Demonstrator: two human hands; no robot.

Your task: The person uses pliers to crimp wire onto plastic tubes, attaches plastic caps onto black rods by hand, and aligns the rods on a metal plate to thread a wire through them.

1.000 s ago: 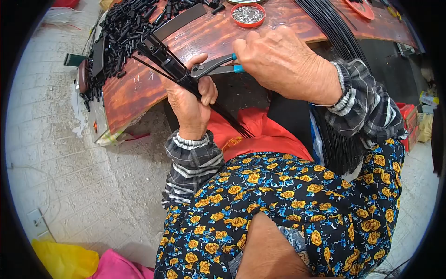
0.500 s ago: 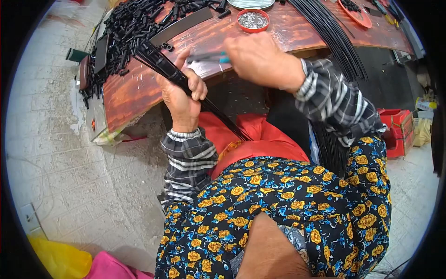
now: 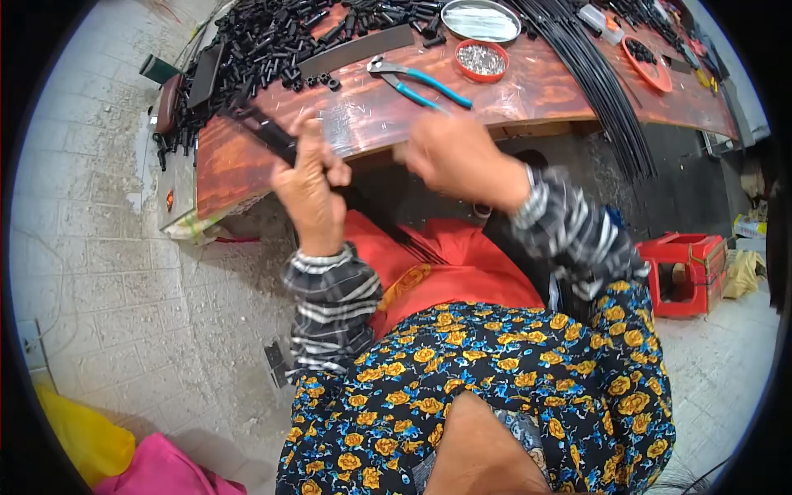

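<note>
My left hand point(image 3: 312, 194) is closed around a bundle of thin black rods point(image 3: 276, 139) with thicker black fittings at the upper end. The bundle slants from over the table edge down to the red cloth on my lap. My right hand point(image 3: 454, 157) is in the air just in front of the table edge, its fingers curled and smeared by motion; whether it holds anything is unclear. Just beyond it, on the table, lie pliers point(image 3: 394, 73) with blue handles, their jaws pointing left.
Black tubular parts point(image 3: 272, 41) are heaped at the table's back left. Near the middle stand a red dish point(image 3: 459, 69) of small metal pieces and a round tray point(image 3: 445, 21). Long black rods point(image 3: 598, 91) hang over the front edge. A red stool point(image 3: 701, 285) stands at right.
The pliers, earlier in my right hand, now lie on the table. My right hand has moved down and toward me. The bundle stays in my left hand. The view has shifted slightly.
</note>
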